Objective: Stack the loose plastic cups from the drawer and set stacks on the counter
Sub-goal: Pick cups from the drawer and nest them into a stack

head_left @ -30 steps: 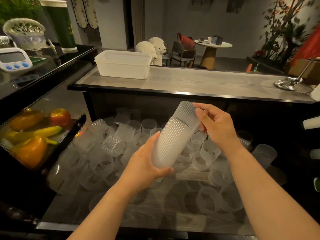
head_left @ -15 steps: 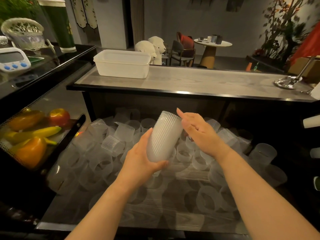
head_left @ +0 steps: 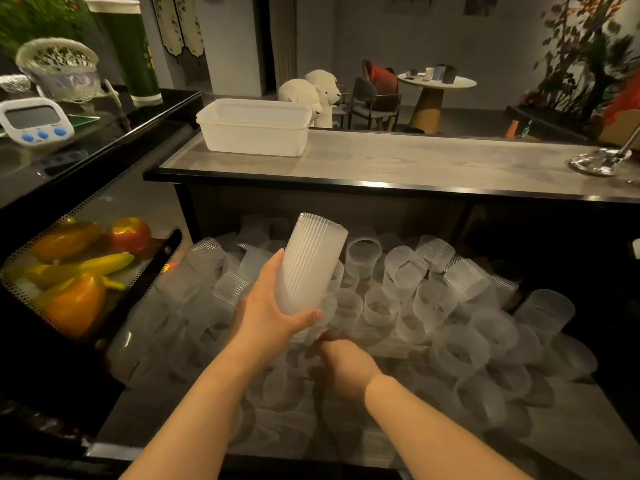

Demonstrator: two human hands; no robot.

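Aloft, ribbed frosted cup stack (head_left: pixel 310 265) in left hand's (head_left: pixel 273 313) curled grasp; right hand (head_left: pixel 341 365) low among the loose cups (head_left: pixel 401 271), grip unclear.

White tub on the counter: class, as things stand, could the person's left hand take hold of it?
Probably not yet: the left hand grips the stack of cups. The white tub itself sits unobstructed on the counter.

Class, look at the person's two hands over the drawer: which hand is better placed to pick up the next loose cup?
Right hand: it reaches low among the loose cups, while the left hand grips the stack.
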